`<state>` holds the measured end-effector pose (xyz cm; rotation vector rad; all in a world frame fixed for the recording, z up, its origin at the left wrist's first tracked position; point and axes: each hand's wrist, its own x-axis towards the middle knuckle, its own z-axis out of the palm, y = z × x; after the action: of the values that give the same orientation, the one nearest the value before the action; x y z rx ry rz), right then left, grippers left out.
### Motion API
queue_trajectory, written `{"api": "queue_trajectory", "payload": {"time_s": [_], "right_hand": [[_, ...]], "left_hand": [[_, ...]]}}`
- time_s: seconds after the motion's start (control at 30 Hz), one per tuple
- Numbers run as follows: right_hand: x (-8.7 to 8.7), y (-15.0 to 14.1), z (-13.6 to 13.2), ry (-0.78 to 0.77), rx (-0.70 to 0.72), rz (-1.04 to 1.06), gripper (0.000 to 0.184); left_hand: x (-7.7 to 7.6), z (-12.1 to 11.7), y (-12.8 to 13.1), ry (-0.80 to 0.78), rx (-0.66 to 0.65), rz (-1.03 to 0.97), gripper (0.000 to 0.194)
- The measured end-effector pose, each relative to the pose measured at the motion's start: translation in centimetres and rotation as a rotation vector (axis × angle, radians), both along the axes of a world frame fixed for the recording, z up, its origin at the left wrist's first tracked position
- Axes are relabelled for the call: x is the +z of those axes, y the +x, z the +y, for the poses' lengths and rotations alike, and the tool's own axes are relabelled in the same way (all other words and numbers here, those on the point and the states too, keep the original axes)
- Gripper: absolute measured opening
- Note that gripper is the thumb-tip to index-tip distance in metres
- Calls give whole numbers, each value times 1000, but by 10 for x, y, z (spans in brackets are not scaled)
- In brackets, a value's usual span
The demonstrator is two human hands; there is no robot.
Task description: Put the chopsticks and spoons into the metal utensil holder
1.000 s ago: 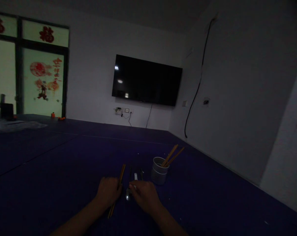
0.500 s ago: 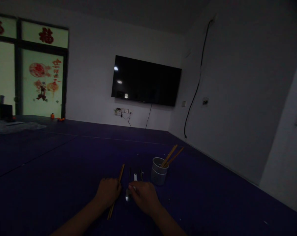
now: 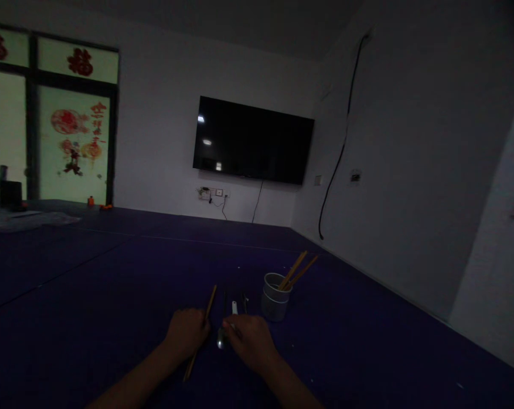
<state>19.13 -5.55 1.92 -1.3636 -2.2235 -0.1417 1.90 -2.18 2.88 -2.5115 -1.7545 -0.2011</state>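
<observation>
My left hand (image 3: pixel 188 332) is closed around a pair of wooden chopsticks (image 3: pixel 191 366), which slant with the upper ends pointing away from me. Just to its right, my right hand (image 3: pixel 251 339) has its fingers pinched at the neck of a metal spoon (image 3: pixel 220 342); the spoon's shiny bowl is toward me. A white handle (image 3: pixel 234 307) sticks out beyond the right fingers, its other end hidden by the hand. Next to it lies a thin dark utensil (image 3: pixel 244 302), too dim to name. A grey cup (image 3: pixel 275 305) holding several chopsticks (image 3: pixel 297 271) stands upright to the right.
A dark purple surface (image 3: pixel 359 335) spreads out around the hands, with small white specks on it. Plastic sheeting (image 3: pixel 30 221) and small orange objects (image 3: pixel 105 207) lie far left. A black cable (image 3: pixel 334 170) hangs down the right wall; a television (image 3: pixel 254 141) is mounted ahead.
The chopsticks in my left hand have drawn together, their lower ends now closer and slightly further left. My right hand has barely moved, and the cup stays in place.
</observation>
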Motion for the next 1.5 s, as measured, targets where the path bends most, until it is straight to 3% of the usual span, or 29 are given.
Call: {"api": "queue_trajectory", "payload": {"time_s": [1.5], "right_hand": [[0, -1, 1, -66, -6, -42, 28]], "left_hand": [[-1, 0, -1, -27, 21, -1, 35]]}}
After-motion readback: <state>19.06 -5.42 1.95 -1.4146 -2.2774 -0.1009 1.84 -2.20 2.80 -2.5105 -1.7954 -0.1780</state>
